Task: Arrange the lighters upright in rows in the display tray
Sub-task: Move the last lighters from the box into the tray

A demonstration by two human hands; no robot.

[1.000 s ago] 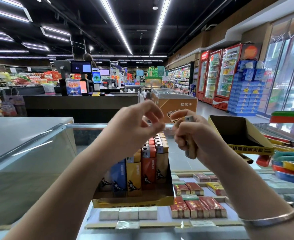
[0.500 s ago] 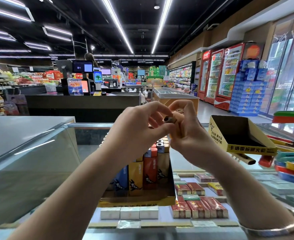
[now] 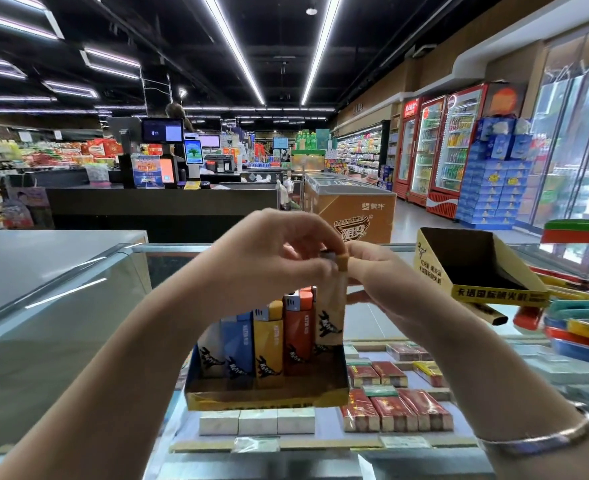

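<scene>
- The glass counter fills the left of the view as before; the camera has dipped a little, so more of the case below shows than half a second ago.
- The left hand pinches the top of a tan lighter between thumb and fingertips. One second ago this hand was raised with nothing in it, apart from the right hand; half a second ago it had closed in on the lighter up at chest height.
- The display tray, yellow-fronted, sits on the glass just below both hands. In it stand a pale, a blue, a yellow and an orange lighter, upright and side by side in the front row.
- The tan lighter now hangs upright at the right end of that row, its lower end dipping inside the tray beside the orange one. In both earlier frames it was up between the hands, clear of the tray.
- The right hand curls its fingers against the lighter's upper right side, touching the left hand's fingertips. It has come down with the lighter.
- Red cigarette packs lie under the glass, right of the tray.
- An empty yellow carton rests tilted at the far right, unmoved.
</scene>
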